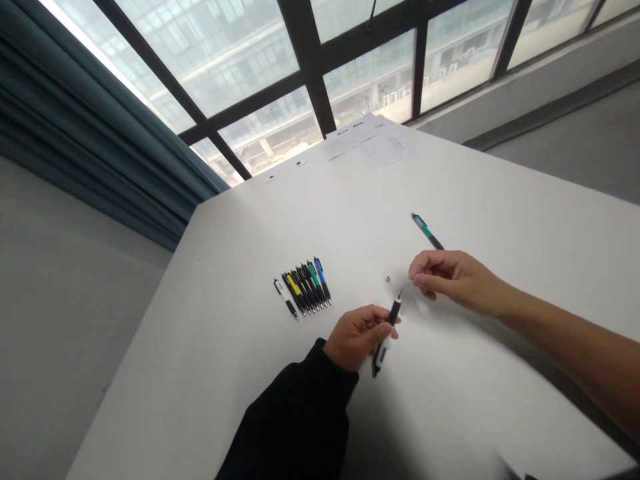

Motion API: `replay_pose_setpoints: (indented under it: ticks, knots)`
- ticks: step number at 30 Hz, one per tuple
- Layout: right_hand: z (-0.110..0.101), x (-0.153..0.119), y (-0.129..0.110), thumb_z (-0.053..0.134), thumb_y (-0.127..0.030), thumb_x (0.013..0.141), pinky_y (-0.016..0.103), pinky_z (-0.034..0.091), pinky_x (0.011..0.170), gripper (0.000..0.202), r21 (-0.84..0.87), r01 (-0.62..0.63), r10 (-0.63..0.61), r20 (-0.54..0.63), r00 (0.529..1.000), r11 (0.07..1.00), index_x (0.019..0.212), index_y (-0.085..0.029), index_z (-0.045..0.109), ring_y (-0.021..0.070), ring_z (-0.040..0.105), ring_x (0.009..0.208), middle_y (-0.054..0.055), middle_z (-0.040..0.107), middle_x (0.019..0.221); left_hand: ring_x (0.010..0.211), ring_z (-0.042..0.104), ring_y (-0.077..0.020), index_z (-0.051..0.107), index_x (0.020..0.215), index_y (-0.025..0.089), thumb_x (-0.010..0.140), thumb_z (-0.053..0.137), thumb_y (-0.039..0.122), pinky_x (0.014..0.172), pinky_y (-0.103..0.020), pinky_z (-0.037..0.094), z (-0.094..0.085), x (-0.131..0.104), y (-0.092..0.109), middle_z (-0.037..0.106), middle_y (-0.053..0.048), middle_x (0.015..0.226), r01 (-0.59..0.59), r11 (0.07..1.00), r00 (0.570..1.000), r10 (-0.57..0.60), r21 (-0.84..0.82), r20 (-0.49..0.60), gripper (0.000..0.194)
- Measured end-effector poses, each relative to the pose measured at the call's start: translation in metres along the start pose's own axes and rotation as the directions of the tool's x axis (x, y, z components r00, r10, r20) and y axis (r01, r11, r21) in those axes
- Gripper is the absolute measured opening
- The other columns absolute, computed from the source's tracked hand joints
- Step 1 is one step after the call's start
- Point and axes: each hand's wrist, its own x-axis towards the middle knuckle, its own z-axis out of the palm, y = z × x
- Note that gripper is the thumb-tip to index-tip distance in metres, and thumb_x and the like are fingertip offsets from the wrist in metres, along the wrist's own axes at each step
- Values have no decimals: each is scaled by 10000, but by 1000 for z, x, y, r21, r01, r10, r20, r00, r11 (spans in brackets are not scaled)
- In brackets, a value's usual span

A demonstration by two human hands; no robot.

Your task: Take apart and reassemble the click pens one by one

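Observation:
My left hand (361, 333) is closed around a white-and-black pen (382, 352), gripped between thumb and fingers. The pen is tilted, and a thin point sticks out of its dark grip at the upper end. My right hand (443, 275) is just right of that point, apart from the pen. Its fingers are curled and the thumb lies close to them; whether something small is between them I cannot make out. A tiny silvery piece (387, 279) lies on the table between the hands. Just beyond my right hand lies a green-and-black pen (427, 231).
Left of my hands, several pens (305, 288) lie side by side on the white table (240, 373), with white, yellow, black, green and blue barrels. Paper sheets (383, 148) lie at the far edge by the window. A blue curtain (100, 113) hangs at the left.

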Motion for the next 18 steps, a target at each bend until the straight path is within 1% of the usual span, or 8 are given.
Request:
replay_pose_setpoints:
  ticks: [2,5,8,10,12,14,16,18]
  knots:
    - [2,1,2,608,-388,911,278,391,577,226,-184,64,-56,52,997,981,836,-176,631,137,498,594,7,569,677,462,433,-42,705,973,79,773,746,596,435,-191,336,1,0,1,683,-73,758,-2,1000,1000,2,22,7,557]
    - [3,0,5,603,-286,894,289,404,630,141,-451,225,-130,231,964,864,893,-157,660,152,517,667,47,592,808,465,444,-47,703,976,83,769,749,595,435,-190,351,0,0,1,676,-67,754,-6,1000,1000,6,11,-4,555]
    - [-1,0,3,632,-311,889,294,415,669,193,-499,286,-116,343,932,818,994,-152,665,170,544,724,68,611,888,469,468,-54,701,986,87,770,753,587,433,-190,375,-1,0,-2,674,-65,762,-2,1000,1000,2,-18,-17,547]
    - [-5,-1,1,698,-392,855,290,407,651,263,-524,260,-56,373,926,811,968,-158,662,175,550,710,61,616,868,471,472,-56,698,996,88,768,754,587,433,-189,387,-2,1,-3,675,-66,764,4,1000,1000,-4,-31,-25,551]
    - [-5,-2,-1,738,-413,825,287,399,638,276,-559,233,11,397,918,796,915,-164,661,179,562,699,56,620,844,474,473,-55,697,1003,88,770,754,586,440,-188,393,-2,1,-3,676,-66,764,8,999,1000,-8,-33,-24,553]
    - [-2,-2,-1,713,-341,851,292,408,664,185,-577,244,30,423,906,780,895,-168,662,188,586,731,63,630,860,476,475,-54,699,1003,88,772,753,584,444,-187,390,-1,2,-2,676,-65,762,8,1000,1000,-8,-30,-19,550]
    - [2,-3,0,640,-233,889,295,418,700,68,-577,279,8,444,896,768,871,-171,662,194,603,773,70,635,878,471,470,-52,701,998,89,777,750,581,439,-186,374,-1,3,0,677,-65,760,2,1000,1000,-2,-25,-19,542]
    - [5,-3,3,570,-148,902,292,426,719,112,-575,299,-10,451,892,761,844,-175,662,189,611,788,68,633,878,462,463,-51,704,988,88,775,752,580,429,-187,358,-1,3,0,678,-64,753,-4,1000,1000,3,-25,-21,539]
